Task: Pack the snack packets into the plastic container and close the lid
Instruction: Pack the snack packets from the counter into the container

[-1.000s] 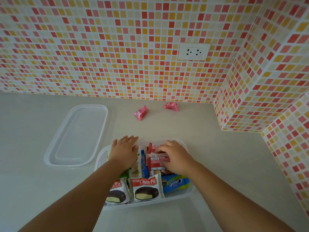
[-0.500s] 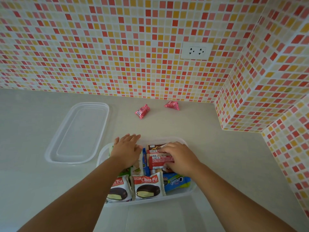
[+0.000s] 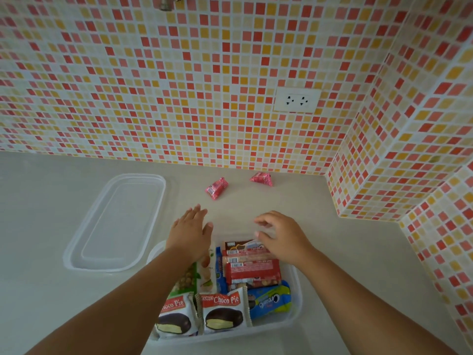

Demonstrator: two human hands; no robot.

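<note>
A clear plastic container sits on the counter in front of me, filled with several snack packets: two Choco Pie packs, a blue cream biscuit pack, red wafer bars and a green nut pack. My left hand hovers over the container's far left end, fingers spread, holding nothing. Over the far right end my right hand is raised, fingers loosely curled and empty. Two pink packets lie on the counter beyond. The clear lid lies to the left.
A tiled wall with a white socket runs along the back. A tiled corner column juts out at the right. The counter is pale and stretches to the left.
Both hands have lifted off the packets in the container and moved forward, toward the pink packets. My right hand let go of the red wafer bars. The camera tilted up.
</note>
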